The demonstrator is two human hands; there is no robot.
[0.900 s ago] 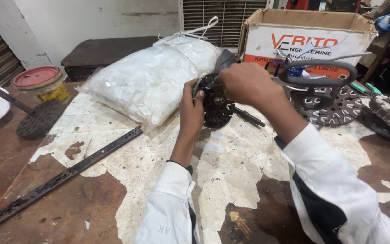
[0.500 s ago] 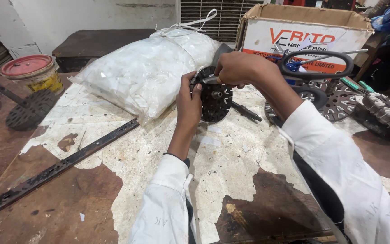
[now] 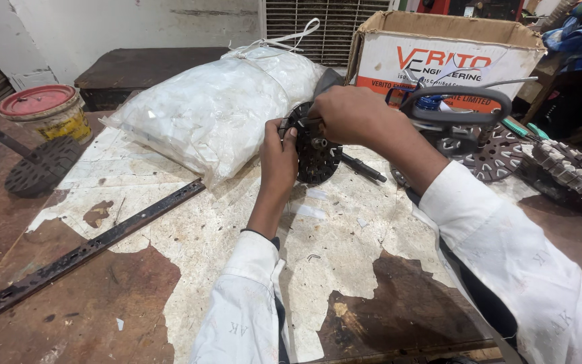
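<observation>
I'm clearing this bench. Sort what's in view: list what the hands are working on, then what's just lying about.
In hand:
- black slotted rotor disc with its shaft, steadied by the left hand
- right hand on the disc's upper edge

Lying about:
- white plastic sack
- cardboard box
- long metal bar
- red-lidded tin
- spare discs

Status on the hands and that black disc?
Left hand grips the black disc by its rim. Right hand on its top edge. White bag close behind; nothing blocking.
</observation>
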